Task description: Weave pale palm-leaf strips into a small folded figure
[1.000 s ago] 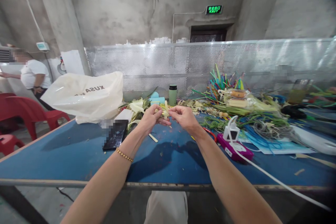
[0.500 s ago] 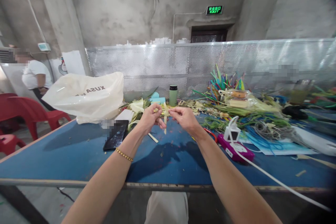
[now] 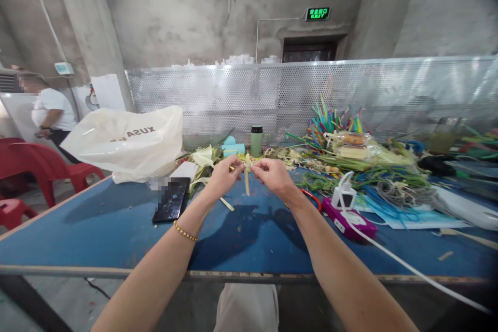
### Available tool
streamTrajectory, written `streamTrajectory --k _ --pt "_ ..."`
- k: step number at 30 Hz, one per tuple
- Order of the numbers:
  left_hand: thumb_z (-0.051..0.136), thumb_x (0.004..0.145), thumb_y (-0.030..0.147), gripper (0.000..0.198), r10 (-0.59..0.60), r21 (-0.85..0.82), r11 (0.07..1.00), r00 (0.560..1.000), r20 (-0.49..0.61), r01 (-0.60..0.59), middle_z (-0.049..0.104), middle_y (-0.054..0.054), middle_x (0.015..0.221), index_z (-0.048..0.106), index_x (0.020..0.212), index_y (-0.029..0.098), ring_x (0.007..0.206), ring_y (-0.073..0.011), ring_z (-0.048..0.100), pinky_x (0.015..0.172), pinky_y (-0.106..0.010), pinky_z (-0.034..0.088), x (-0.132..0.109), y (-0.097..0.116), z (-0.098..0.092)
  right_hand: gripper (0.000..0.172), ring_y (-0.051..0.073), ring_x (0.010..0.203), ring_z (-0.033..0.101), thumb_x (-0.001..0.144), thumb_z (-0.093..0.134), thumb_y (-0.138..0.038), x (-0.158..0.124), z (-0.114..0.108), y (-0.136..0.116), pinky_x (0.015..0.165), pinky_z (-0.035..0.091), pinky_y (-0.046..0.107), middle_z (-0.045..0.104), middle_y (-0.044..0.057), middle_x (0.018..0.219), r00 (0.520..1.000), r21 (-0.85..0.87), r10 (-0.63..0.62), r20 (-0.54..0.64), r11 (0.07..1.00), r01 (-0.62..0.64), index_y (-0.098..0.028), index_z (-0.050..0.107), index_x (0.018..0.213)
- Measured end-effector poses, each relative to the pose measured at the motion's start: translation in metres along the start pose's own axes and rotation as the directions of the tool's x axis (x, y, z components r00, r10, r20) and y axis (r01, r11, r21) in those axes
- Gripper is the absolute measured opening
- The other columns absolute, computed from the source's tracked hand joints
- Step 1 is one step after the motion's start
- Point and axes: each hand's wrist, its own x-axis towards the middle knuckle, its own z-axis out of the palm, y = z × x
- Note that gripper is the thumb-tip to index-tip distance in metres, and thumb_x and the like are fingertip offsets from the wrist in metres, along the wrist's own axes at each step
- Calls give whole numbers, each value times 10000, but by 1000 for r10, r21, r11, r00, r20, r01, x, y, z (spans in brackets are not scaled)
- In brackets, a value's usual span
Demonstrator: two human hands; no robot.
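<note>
Two bare hands meet above the near half of a blue bench [image 3: 249,254], the wearer's pale trousers [image 3: 247,308] just below its edge. The left hand [image 3: 226,174], a beaded gold-coloured bracelet [image 3: 185,231] at its wrist, and the right hand [image 3: 271,172] are both narrowed to fingertip pinches on a pale, husk-like strip [image 3: 247,182], which hangs upright between them, its tail pointing down. Whether it is one piece or several is too small to tell.

The step in hand looks like close finger shaping of the strip; the next move would seem to call for one steady pinch while the other fingers shift their hold.

A loose pale strip [image 3: 227,204] lies near the left wrist, a dark tablet [image 3: 173,199] farther left. By the right forearm, which partly hides a red handle [image 3: 311,198], sits a magenta power strip [image 3: 352,223] with a white adapter [image 3: 344,198]; its white cable [image 3: 420,272] could snag a sweeping arm.

Beyond the hands, husk leaves [image 3: 204,158], a green bottle [image 3: 256,142] and tangled grey cord [image 3: 404,192] crowd the far side. A perforated metal screen [image 3: 218,98] rises behind; at far left, a person in a white shirt [image 3: 56,109] stands past red chairs [image 3: 46,166].
</note>
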Motion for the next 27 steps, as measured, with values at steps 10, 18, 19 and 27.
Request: streamTrajectory --k 10,18,19,27 --pt "557 813 201 106 134 295 949 988 -72 -107 571 -4 672 579 713 171 666 -143 502 640 -251 358 4 -9 2 253 121 520 502 776 558 -322 -1 1 -5 539 357 236 607 23 553 999 -124 -33 -10 992 31 -146 616 604" --pt "533 788 131 108 85 366 930 991 -102 -42 613 -15 639 597 713 177 637 -160 594 667 -288 442 -2 -1 4 229 111 540 492 775 556 -288 0 4 -4 539 340 220 602 19 561 998 -163 -52 -24 985 47 -139 606 608" --pt "506 801 127 116 19 264 965 997 -73 1 581 7 559 571 719 177 554 -145 584 624 -275 452 -2 -3 6 232 109 535 482 776 554 -289 -1 5 -4 535 335 220 590 15 555 999 -161 -48 -22 986 44 -140 598 603" --pt "492 819 163 83 -38 -108 994 999 -34 35 638 -15 572 557 769 151 532 -149 637 561 -270 522 4 -17 12 245 94 491 427 775 552 -312 -1 4 -6 510 318 222 517 -16 504 1000 -90 -16 -10 996 15 -151 557 590"
